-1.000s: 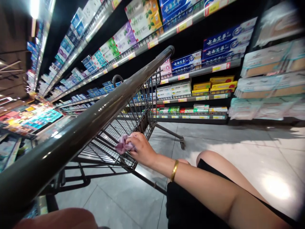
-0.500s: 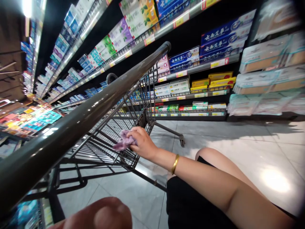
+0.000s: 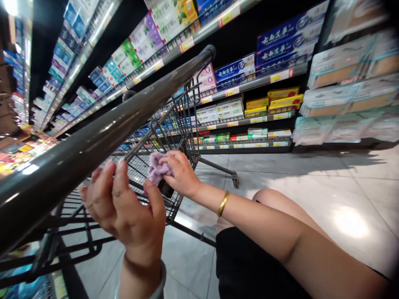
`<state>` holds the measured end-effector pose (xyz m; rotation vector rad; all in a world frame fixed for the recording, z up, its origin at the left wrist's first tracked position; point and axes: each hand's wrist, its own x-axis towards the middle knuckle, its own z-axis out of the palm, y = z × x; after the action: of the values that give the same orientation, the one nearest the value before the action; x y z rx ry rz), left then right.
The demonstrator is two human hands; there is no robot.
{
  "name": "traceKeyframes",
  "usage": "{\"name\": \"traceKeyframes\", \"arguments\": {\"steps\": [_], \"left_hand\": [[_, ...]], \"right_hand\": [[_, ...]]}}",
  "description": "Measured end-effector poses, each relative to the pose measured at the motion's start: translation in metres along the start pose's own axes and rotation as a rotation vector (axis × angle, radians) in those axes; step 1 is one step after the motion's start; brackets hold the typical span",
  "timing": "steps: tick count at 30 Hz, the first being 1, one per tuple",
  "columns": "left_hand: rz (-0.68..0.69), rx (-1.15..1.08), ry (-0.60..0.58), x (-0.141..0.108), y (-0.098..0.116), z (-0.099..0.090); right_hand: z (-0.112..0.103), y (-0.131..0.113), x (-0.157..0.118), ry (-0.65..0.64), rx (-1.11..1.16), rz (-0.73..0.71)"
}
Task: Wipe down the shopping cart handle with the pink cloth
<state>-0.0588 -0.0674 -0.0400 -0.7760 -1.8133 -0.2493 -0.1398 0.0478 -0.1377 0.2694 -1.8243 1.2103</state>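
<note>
My right hand (image 3: 180, 173), with a gold bangle on its wrist, presses a crumpled purple cloth (image 3: 156, 167) against the wire side of a shopping cart (image 3: 174, 133). The cart's dark handle bar (image 3: 102, 137) runs diagonally across the view, close to the camera. Raised just below that bar, my left hand (image 3: 124, 203) has its fingers spread and holds nothing. It hovers near the cart's wire frame, and I cannot tell whether it touches it.
Store shelves (image 3: 249, 85) with boxed goods and price tags line the far side of the aisle. Wrapped paper packs (image 3: 346, 95) fill the right-hand shelves. The floor (image 3: 311, 187) is glossy grey tile. My knee (image 3: 274, 203) and black clothing (image 3: 246, 265) sit low in view.
My left hand has risen from the bottom edge into full view beside the cart. My right hand has moved the purple cloth up the cart's wire side.
</note>
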Motion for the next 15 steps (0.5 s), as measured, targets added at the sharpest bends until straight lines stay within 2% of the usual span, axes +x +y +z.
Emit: {"name": "traceKeyframes", "arguments": {"steps": [3,6,8,11,15], "left_hand": [[-0.059,0.096,-0.096,0.009,0.002,0.007],[-0.132,0.137,-0.217,0.017,0.006,0.012],[-0.158,0.137,-0.275,0.022,0.007,0.013],[-0.184,0.131,-0.283,0.024,0.007,0.015],[-0.210,0.163,-0.228,0.022,0.004,0.016]], "right_hand": [[0.002,0.004,0.006,-0.009,-0.022,-0.030],[0.006,0.018,-0.014,-0.107,-0.041,0.033],[0.005,0.023,-0.023,-0.129,-0.043,0.074],[-0.002,0.015,-0.009,-0.073,-0.033,0.038],[-0.008,0.005,0.014,-0.009,-0.032,-0.022]]}}
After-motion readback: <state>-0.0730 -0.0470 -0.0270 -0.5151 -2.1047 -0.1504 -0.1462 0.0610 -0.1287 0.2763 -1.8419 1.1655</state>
